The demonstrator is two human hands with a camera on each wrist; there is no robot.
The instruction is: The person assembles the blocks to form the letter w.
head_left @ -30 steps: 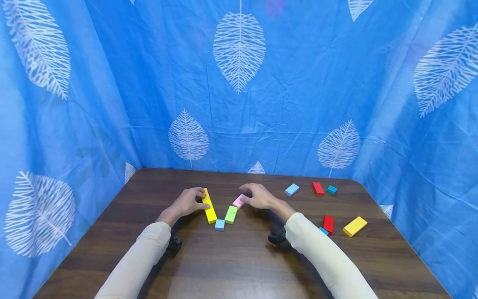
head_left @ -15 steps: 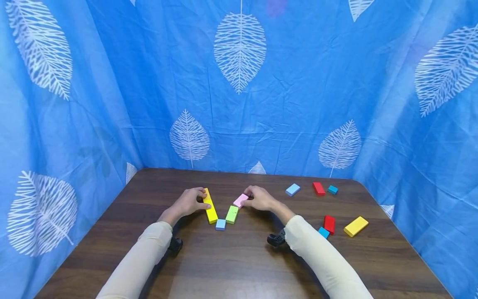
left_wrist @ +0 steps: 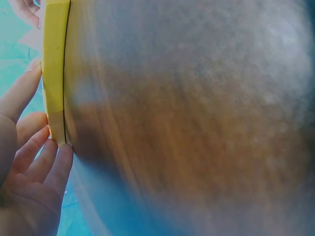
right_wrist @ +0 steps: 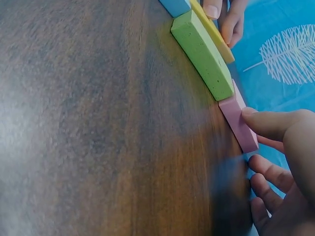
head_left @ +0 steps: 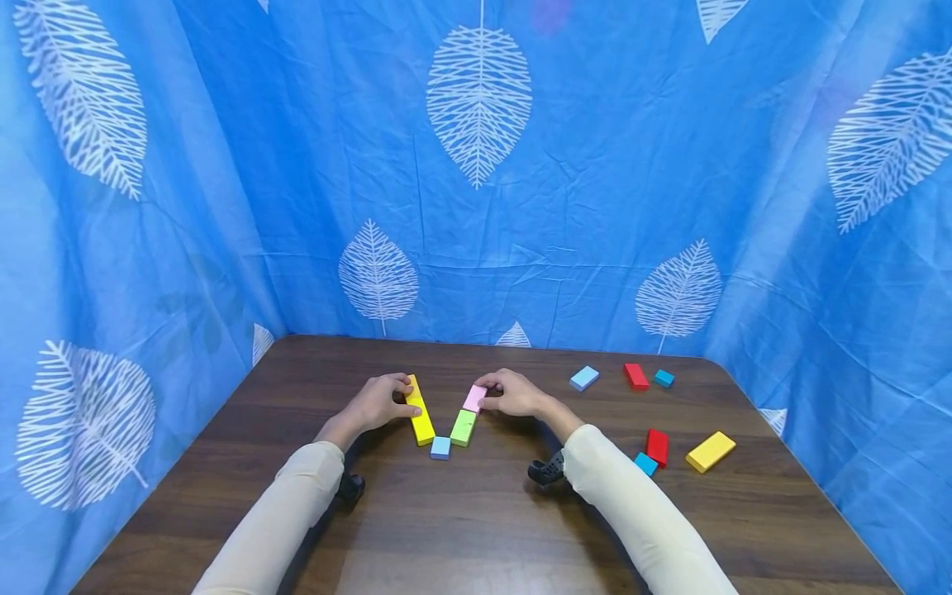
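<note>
Hands on the blocks, both of them curled and gripping.
Your left hand (head_left: 375, 402) pinches the long yellow block (head_left: 419, 409) at its fingertips; your right hand (head_left: 513, 394) pinches the pink block (head_left: 474, 398), green block (head_left: 463, 427) touching just below.

Both arms stretched forward, cream sleeves to wrists, forearms converging. Left hand (head_left: 375, 402) low over tabletop — fingers (left_wrist: 47, 160) curled, thumb extended, pinching. Right hand (head_left: 513, 394) opposite, knuckles up — fingers (right_wrist: 268, 177) bent, thumb pressed forward in pinch.
</note>
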